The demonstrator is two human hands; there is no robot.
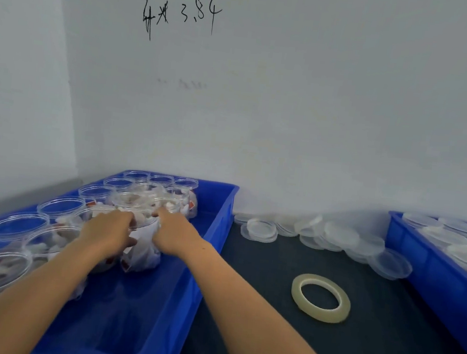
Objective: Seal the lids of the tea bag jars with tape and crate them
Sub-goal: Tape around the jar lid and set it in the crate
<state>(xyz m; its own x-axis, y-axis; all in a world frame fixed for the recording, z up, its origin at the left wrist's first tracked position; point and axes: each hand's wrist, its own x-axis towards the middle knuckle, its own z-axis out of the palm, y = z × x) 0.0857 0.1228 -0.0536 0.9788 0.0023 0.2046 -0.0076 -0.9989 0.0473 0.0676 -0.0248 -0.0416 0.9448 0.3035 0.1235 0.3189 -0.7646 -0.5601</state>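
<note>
Against a white wall, both hands, left (pixel 105 227) and right (pixel 172 232), clasped an open jar (pixel 142 251) in the lower-left crate (pixel 218 224); tea bags risked spilling if tilted.

A packing workroom — blue crates (pixel 218 219), loose lids (pixel 339 235), scrawled bare wall (pixel 322 99).

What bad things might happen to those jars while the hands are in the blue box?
Both hands, left hand and right hand, hold one open tea bag jar in the left crate. It has no lid, so tipping it might spill tea bags. The neighbouring open jars stand close by, so an arm might knock them. The tape roll and loose lids lie outside the crate, so a jar might go unsealed.
</note>
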